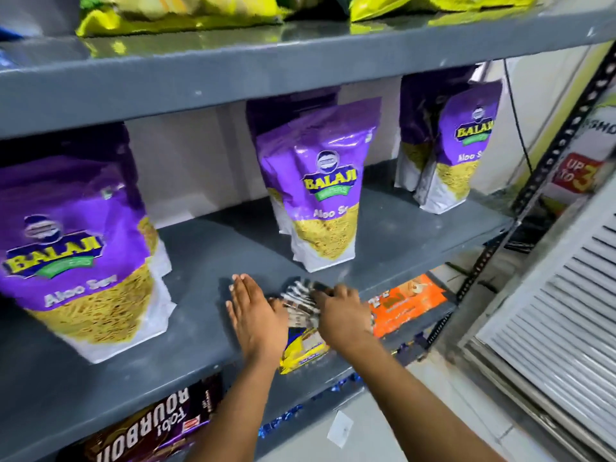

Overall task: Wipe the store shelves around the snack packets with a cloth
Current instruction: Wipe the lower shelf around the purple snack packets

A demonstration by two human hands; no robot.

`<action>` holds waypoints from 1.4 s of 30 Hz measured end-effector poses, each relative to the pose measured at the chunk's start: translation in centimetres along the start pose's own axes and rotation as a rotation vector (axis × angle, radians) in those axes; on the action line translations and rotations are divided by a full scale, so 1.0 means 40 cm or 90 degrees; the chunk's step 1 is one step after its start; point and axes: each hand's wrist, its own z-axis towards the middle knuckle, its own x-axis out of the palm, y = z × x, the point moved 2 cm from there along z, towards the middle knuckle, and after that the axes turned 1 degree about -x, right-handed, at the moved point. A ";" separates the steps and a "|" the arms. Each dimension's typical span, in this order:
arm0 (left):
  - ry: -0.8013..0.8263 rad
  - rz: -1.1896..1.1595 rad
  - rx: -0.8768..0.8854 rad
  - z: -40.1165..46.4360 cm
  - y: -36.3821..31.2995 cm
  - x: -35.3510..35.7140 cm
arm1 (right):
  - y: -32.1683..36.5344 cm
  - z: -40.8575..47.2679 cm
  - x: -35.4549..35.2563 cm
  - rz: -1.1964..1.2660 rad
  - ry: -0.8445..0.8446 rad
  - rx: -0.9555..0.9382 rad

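My left hand (pixel 253 315) lies flat and open on the grey middle shelf (pixel 213 261), fingers stretched forward and together, palm down near the front edge. My right hand (pixel 340 311) is just beside it, fingers curled around a bunched black-and-white patterned cloth (pixel 300 303) that sits on the shelf between the two hands; the left hand's edge touches the cloth too. The picture is blurred here, so the pattern is hard to read.

Beyond my fingers, a purple Balaji Aloo Sev packet (pixel 320 188) stands upright in the middle of the shelf, with another close behind it. To the left a larger-looking purple packet (pixel 76 241) of the same kind stands near the front edge, and to the right a third group of purple packets (pixel 453 145) stands toward the back corner. Bare shelf lies between the groups.

Below my wrists, on the lower shelf, I see a yellow packet (pixel 303 353), an orange packet (pixel 405 305) to its right and a dark Bourbon biscuit pack (pixel 150 425) at left. The upper shelf (pixel 233 71) carries yellow-green bags (pixel 173 15)
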 end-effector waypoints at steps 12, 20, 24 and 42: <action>-0.007 0.189 -0.096 0.072 -0.139 0.195 | -0.467 0.258 -0.271 0.054 -0.124 0.019; -0.007 0.226 -0.104 0.076 -0.138 0.202 | -0.393 0.684 -0.301 -0.020 0.092 -0.076; -0.001 0.232 -0.112 0.082 -0.136 0.208 | -0.385 0.777 -0.263 0.034 0.139 -0.084; 0.045 0.255 -0.103 0.070 -0.152 0.186 | -0.538 0.476 -0.136 0.142 0.131 -0.278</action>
